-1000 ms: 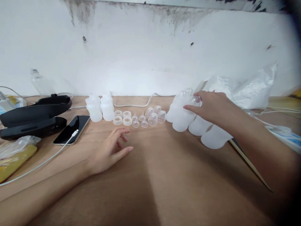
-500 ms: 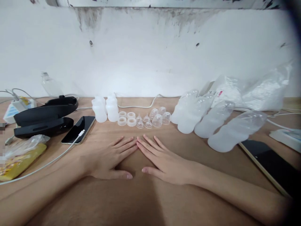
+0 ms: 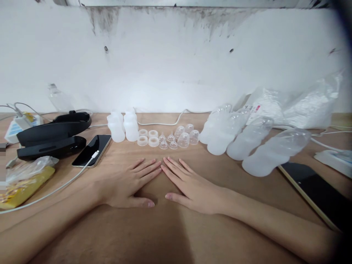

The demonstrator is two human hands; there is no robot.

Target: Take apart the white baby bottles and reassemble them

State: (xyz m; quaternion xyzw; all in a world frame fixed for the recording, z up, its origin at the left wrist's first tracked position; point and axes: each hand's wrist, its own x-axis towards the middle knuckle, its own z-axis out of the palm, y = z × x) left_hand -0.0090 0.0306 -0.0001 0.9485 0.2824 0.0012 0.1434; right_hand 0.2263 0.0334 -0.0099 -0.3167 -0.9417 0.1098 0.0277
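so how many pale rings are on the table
4: back-left ring, back-right ring, front-left ring and front-right ring, in a block left of the clear nipples.

White cable plug (image 3: 95, 154) on phone (image 3: 87, 151); yellow packet (image 3: 34, 186) nearby; clear bottle (image 3: 57, 97) near wall (image 3: 165, 55).

No text I can read; faint print beside pink mark (image 3: 257, 109) on white plastic bag (image 3: 267, 101), too small, blurred.

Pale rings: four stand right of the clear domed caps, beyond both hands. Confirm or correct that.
Wrong side: the head view shows the four pale rings left of the clear domed caps, beyond the left hand and right hand.
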